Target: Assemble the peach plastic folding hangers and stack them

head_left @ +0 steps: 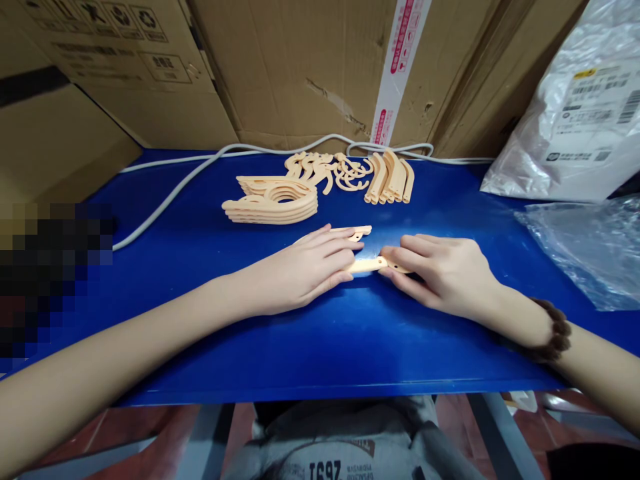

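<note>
My left hand (320, 263) lies over a beige plastic piece (367, 265), its fingers pressed on it; two ends of the piece stick out to the right. My right hand (433, 270) pinches a smaller beige part (399, 268) against the end of that piece's lower arm. Most of both parts is hidden under the fingers. Behind my left hand sits a stack of beige curved pieces (285, 212). Beige hooks (310, 167) and thin curved parts (353, 175) lie behind the stack, with a row of short beige arms (393, 180) to their right.
The parts rest on a blue table (320, 360). A white cable (175, 190) runs along its back and left. Cardboard boxes (300, 67) stand behind. At the right are a white plastic package (570, 120) and a clear plastic bag (595, 247).
</note>
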The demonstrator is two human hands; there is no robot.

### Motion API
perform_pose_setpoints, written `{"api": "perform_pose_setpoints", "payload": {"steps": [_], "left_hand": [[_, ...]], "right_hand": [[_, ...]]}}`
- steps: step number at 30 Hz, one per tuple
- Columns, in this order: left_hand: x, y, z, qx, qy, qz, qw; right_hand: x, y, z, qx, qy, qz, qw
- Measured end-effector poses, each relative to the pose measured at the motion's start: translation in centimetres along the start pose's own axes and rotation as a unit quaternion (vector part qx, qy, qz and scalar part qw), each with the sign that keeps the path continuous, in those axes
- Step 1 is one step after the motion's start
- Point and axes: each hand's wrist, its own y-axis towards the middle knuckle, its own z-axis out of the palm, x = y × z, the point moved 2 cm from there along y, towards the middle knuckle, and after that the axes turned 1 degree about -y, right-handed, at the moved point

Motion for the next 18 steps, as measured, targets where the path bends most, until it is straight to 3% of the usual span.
{"api": "perform_pose_setpoints", "payload": {"steps": [18], "left_hand": [[-0.01,-0.01,-0.2,0.002,-0.002,0.005,1.0]], "right_hand": [[0.03,0.28,-0.06,-0.004,0.043,0.018,0.999]]}}
